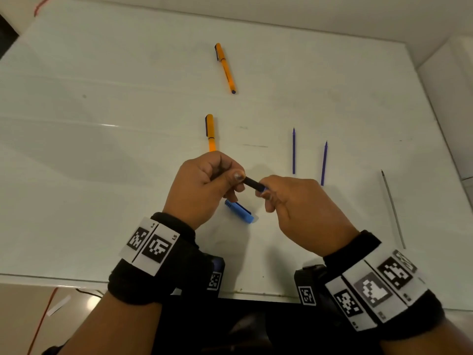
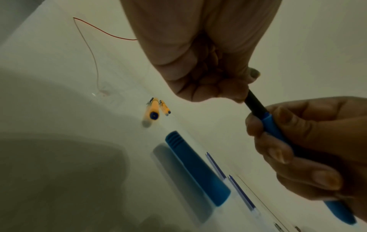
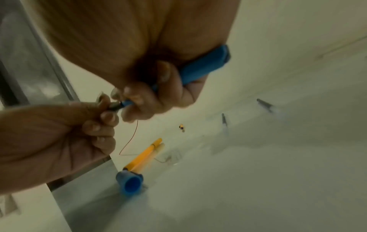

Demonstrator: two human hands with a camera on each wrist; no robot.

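Head view: left hand [image 1: 204, 185] pinched the black front end and right hand [image 1: 294, 203] gripped the barrel of one blue pen [image 1: 254, 184], held just above the tabletop [image 1: 102, 162]. Left wrist view: blue cap [image 2: 198, 169] lay loose on the tabletop beneath them. Right wrist view: orange pen [image 3: 144, 153] lay beyond, apart.

Looks to me like a desk in an office or study rm, can't tell which. Glossy white table [image 1: 102, 175], far edge vs a plain white wall [image 1: 332, 11]. Only stationery on it: 2 orange pens [image 1: 225, 67] [image 1: 210, 131] mid-table, 3 loose refills [image 1: 293, 152] [image 1: 324, 162] [image 1: 393, 208] toward the right edge, blue cap [image 1: 240, 211] near the front edge. Red wire [image 1: 42, 5] at the far left corner. Shiny floor [image 1: 20, 303] below the front edge w/ a paper scrap [image 1: 58, 305].
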